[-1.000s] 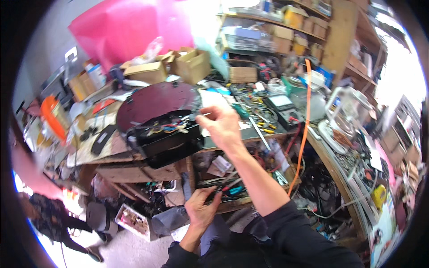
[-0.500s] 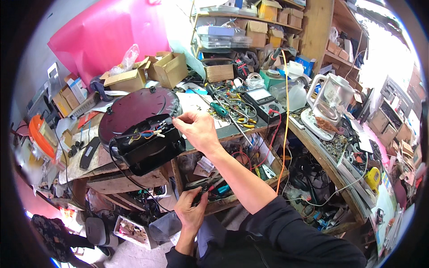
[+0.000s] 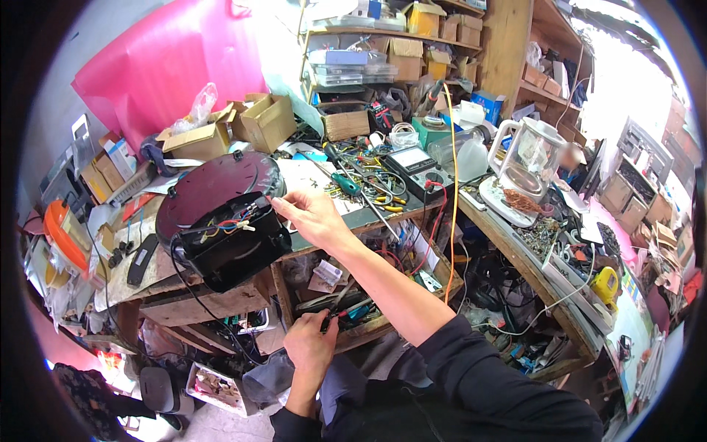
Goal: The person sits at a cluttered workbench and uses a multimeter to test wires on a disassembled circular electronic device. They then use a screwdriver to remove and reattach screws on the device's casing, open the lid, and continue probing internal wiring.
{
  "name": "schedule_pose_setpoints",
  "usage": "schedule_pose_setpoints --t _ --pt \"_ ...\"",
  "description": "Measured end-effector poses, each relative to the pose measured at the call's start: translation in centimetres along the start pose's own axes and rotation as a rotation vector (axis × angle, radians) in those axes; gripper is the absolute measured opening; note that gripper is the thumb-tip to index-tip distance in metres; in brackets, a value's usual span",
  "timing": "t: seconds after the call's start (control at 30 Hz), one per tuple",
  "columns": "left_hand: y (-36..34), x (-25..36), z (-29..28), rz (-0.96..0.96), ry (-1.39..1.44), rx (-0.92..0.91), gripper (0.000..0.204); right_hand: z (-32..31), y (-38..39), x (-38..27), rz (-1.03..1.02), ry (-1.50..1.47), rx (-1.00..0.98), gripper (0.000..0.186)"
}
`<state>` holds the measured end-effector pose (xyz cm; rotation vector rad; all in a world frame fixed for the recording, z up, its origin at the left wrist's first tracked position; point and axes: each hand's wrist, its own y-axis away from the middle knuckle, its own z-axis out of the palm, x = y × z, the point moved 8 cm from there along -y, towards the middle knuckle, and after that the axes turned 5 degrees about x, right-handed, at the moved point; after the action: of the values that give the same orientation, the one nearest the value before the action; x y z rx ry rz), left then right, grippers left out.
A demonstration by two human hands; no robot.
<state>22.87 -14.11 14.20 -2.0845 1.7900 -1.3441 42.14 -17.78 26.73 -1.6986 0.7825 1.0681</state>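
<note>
Sitting left of centre in the frame: the appliance (image 3: 217, 180), dark-red disc facing up, black housing (image 3: 239, 264) overhanging the front edge of the bench (image 3: 210, 304). Housing's long axis slants slightly up to the right, its right end at the right hand (image 3: 313, 217), the nearer of the two. Right thumb and forefinger pinched together there; cannot tell whether anything is caught between. Loose wires (image 3: 234, 224) show in the open housing, left of those fingers. Left hand (image 3: 309, 345), lower centre, well apart from the appliance, curled round a small dark object (image 3: 325, 320). Screwdriver (image 3: 346, 184) and meter (image 3: 416, 169) beyond, right of the appliance.
</note>
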Motion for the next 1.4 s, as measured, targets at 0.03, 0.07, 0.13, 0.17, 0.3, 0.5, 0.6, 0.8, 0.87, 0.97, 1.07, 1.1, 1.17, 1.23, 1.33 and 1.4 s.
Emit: schedule_pose_setpoints --t 0.03,0.07,0.13,0.17,0.3,0.5,0.6,0.8,0.87,0.97,1.07,1.1,1.17,1.23,1.33,1.4 --pt "0.0 0.1 0.2 0.008 -0.036 -0.020 0.025 -0.1 0.3 -0.1 0.001 -0.005 -0.019 0.032" --pt "0.0 0.2 0.4 0.017 -0.071 -0.039 0.026 -0.3 0.5 -0.1 0.001 -0.010 -0.038 0.031" --pt "-0.1 0.1 0.6 0.001 -0.092 -0.043 0.027 -0.9 0.7 0.1 -0.040 0.021 -0.060 0.027" --pt "-0.1 0.1 0.6 -0.007 -0.104 -0.042 0.028 -1.3 1.1 -0.1 -0.064 0.076 -0.071 0.026" --pt "-0.3 0.5 -0.1 -0.004 -0.079 -0.013 0.031 -2.7 3.0 2.2 -0.032 0.195 -0.199 0.024" --pt "-0.6 1.4 -2.3 0.081 -0.004 0.158 0.029 -4.9 7.9 4.5 -0.019 0.397 -0.296 0.025" --pt "-0.3 0.8 -3.1 0.092 -0.014 0.132 0.027 -6.2 9.9 7.8 0.015 0.564 -0.331 0.025" --pt "8.9 -5.2 -8.3 0.001 -0.073 0.409 0.028 -2.9 11.9 9.5 -0.113 0.677 -0.415 0.025" --pt "15.5 -10.5 -6.2 -0.143 -0.168 0.299 0.042 -1.6 11.9 8.1 -0.251 0.721 -0.419 0.019" --pt "23.7 -17.1 -3.0 -0.510 -0.190 0.128 0.043 -1.2 11.6 5.5 -0.334 0.634 -0.344 0.010" --pt "31.2 -20.7 -3.5 -0.765 -0.306 0.168 0.038 1.2 11.5 4.9 -0.541 0.700 -0.458 0.009" --pt "32.8 -21.2 -3.3 -0.837 -0.352 0.166 0.038 2.3 11.3 4.7 -0.567 0.672 -0.458 0.007" --pt "33.6 -21.6 -2.4 -0.893 -0.421 0.126 0.038 4.2 11.2 4.7 -0.600 0.641 -0.443 0.004" --pt "32.0 -19.4 -0.9 -0.834 -0.458 0.073 0.044 4.9 12.0 6.1 -0.634 0.569 -0.406 0.004" --pt "31.4 -17.9 2.3 -0.621 -0.470 -0.008 0.055 5.6 12.8 6.1 -0.599 0.453 -0.439 0.003" --pt "30.8 -18.3 1.5 -0.692 -0.558 -0.042 0.059 6.0 13.5 6.6 -0.556 0.427 -0.527 0.005"
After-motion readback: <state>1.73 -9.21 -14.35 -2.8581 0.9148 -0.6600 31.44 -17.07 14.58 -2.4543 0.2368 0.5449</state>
